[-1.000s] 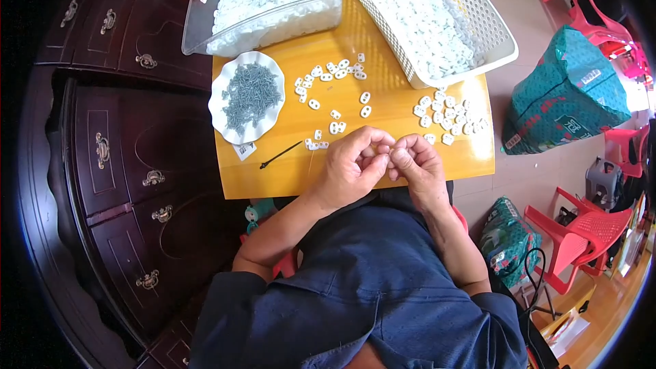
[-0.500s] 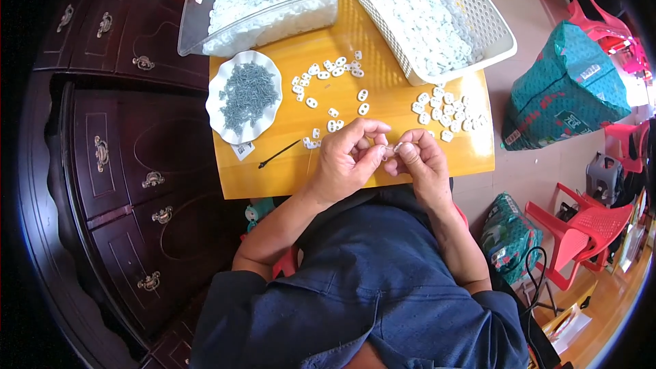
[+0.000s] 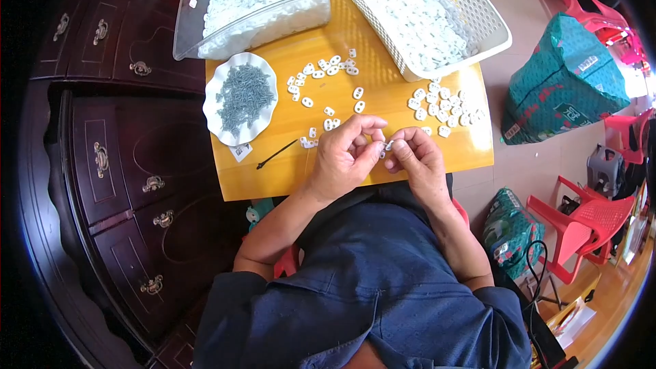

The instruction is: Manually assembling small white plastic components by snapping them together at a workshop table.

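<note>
I see the right hand [image 3: 418, 164] pinching a small white plastic piece [image 3: 389, 145] — left hand [image 3: 346, 155], can't tell — slack pressure could drop it.

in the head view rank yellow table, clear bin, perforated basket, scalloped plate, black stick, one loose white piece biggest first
1. Yellow table
2. Clear bin and perforated basket: similar, both cut off at the top, so unranked
3. Scalloped plate
4. Black stick
5. Loose white piece
</note>
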### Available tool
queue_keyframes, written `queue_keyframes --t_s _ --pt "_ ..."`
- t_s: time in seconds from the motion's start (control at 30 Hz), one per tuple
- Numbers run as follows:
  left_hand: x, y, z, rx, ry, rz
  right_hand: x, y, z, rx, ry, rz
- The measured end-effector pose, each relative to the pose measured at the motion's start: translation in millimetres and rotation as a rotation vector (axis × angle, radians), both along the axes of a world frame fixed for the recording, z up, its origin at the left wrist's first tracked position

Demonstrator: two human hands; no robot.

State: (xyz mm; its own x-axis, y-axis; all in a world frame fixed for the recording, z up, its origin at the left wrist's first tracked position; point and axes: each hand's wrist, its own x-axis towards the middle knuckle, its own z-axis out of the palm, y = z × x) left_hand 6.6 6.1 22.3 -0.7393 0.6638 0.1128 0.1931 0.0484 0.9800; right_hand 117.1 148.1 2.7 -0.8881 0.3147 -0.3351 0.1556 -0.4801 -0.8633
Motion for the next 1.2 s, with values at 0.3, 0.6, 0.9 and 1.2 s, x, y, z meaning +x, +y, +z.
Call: queue_keyframes --t_s 0.3,0.6,0.9,1.2 --pt "1.0 1.0 -1.3 -0.026 0.002 -0.003 0.5 -1.6 -4.5 0.022 0.044 -0.015" --pt "1.1 1.0 1.4 -0.067 0.061 -0.006 -1.2 -6.8 -6.0 0.064 0.053 -0.06" --pt "-2.1 2.1 2.0 -0.084 0.052 -0.052 1.5 -0.4 -6.1 0.117 0.013 -0.018" --pt "-17.9 -5.4 -3.4 -0.38 0.395 -0.165 10.7 34.5 -4.6 0.13 0.059 -0.148"
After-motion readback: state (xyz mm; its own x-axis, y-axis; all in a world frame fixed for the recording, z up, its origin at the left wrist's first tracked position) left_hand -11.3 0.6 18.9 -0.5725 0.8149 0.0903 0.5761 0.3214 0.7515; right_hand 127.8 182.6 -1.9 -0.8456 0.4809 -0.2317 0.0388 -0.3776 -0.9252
